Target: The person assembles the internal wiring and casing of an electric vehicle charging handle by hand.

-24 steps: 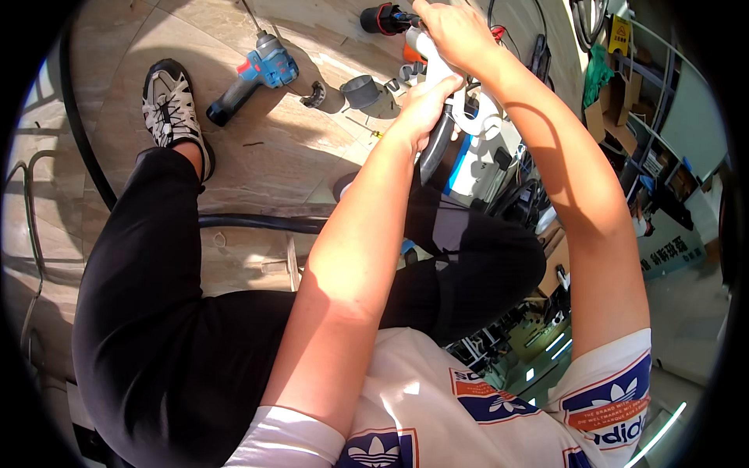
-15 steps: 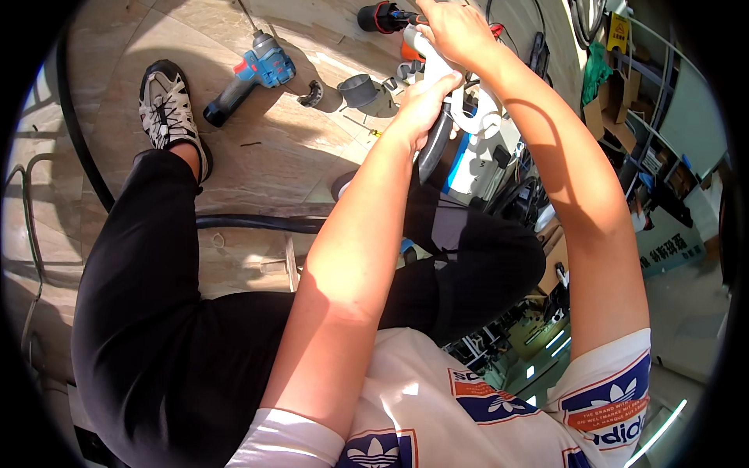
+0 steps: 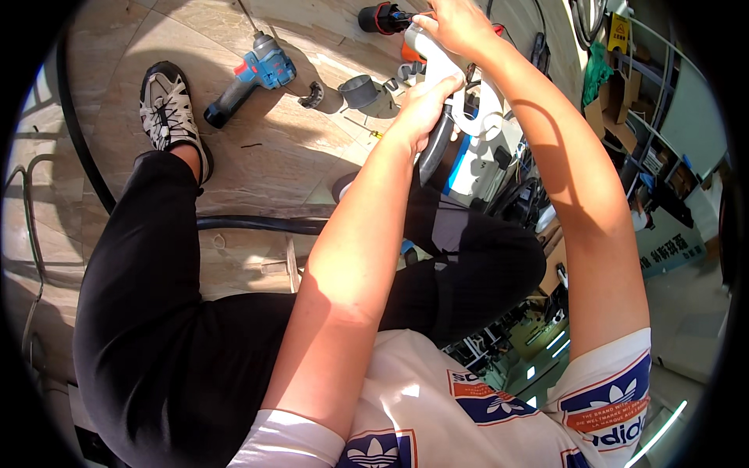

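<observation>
My left hand (image 3: 422, 108) is wrapped around the lower part of a white curved plug handle (image 3: 431, 51), where a thick black cable (image 3: 434, 154) comes out of it. At the handle's far end my right hand (image 3: 460, 28) is closed, its fingertips by the black round connector head (image 3: 377, 18) with a red ring. Whatever sits between the right fingertips is too small to make out. A white curved shell piece (image 3: 489, 117) with an opening hangs just right of the left hand.
Left on the tiled floor lies a blue cordless driver (image 3: 265, 66). Between it and my hands are a dark half-ring clamp (image 3: 312, 95) and a grey cylindrical cap (image 3: 358, 91). A black cable (image 3: 261, 224) crosses near my legs. Shelving with boxes (image 3: 624, 90) stands right.
My right hand has shifted slightly up and right at the handle's far end, showing more of it. The white handle and shell piece have turned a little; the left hand keeps its grip.
</observation>
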The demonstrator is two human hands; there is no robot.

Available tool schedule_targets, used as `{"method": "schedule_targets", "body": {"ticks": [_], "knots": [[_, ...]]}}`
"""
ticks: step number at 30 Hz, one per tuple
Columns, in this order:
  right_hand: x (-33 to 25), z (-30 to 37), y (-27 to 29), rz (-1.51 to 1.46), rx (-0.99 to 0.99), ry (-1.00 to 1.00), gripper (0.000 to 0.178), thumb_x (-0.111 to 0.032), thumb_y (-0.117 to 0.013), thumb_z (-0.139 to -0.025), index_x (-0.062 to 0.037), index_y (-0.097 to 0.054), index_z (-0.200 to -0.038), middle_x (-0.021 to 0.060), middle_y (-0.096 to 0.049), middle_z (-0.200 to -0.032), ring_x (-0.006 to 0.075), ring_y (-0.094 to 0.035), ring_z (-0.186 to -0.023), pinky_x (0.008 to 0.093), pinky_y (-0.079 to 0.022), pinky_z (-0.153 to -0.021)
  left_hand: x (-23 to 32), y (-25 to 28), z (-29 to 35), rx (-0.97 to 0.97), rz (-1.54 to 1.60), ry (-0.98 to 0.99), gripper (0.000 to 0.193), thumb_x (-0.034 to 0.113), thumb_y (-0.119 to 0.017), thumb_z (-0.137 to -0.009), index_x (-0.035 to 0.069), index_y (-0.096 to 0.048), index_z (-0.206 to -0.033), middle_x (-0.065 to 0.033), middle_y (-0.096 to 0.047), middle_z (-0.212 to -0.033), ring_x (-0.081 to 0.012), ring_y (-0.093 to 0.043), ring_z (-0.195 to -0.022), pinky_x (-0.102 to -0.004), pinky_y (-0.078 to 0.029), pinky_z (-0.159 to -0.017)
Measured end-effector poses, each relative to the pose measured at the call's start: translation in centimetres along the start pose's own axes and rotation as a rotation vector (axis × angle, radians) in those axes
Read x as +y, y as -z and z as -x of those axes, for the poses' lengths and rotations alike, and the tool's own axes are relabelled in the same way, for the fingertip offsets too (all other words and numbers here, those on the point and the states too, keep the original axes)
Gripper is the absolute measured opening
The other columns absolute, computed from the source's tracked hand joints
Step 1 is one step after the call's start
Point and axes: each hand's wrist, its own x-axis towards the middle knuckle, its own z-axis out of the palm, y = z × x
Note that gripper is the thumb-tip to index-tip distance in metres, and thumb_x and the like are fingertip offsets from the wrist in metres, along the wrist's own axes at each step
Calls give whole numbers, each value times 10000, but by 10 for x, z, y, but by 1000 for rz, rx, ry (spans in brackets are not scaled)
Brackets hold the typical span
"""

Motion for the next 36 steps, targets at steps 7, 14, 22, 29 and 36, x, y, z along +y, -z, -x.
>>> {"method": "schedule_targets", "body": {"ticks": [7,14,22,29,36], "knots": [[-12,0,9,221,-84,35,373,-369,-573,-894,-9,-622,-981,205,-697,-853,389,-678,-852,493,-521,-781,6,-5,4,50,52,-14,311,303,-682,-921,3,-656,-995,-91,-665,-721,-166,-614,-478,-299,-498,-397],[-19,6,24,208,-84,224,286,-301,-586,-847,-21,-610,-895,205,-683,-789,373,-680,-721,472,-529,-720,5,-6,2,52,41,-12,302,306,-684,-916,15,-660,-993,-90,-670,-725,-172,-622,-498,-308,-504,-417],[-27,5,22,233,-154,138,242,-283,-613,-810,-42,-619,-833,170,-658,-652,351,-686,-681,478,-527,-639,6,-5,3,63,40,0,306,305,-680,-919,9,-652,-991,-96,-665,-723,-170,-612,-481,-308,-505,-405],[3,-9,-20,414,-101,135,270,-194,-571,-881,-36,-540,-1098,150,-714,-783,351,-714,-731,454,-559,-664,5,-10,0,77,55,18,314,298,-679,-920,-3,-648,-1002,-95,-658,-714,-173,-596,-450,-309,-499,-386],[2,0,-6,321,-11,226,239,-249,-584,-865,-22,-612,-932,172,-702,-768,370,-699,-735,471,-546,-683,5,-7,2,51,2,-32,324,309,-681,-918,2,-663,-1021,-91,-671,-738,-160,-609,-475,-303,-505,-407]]}}
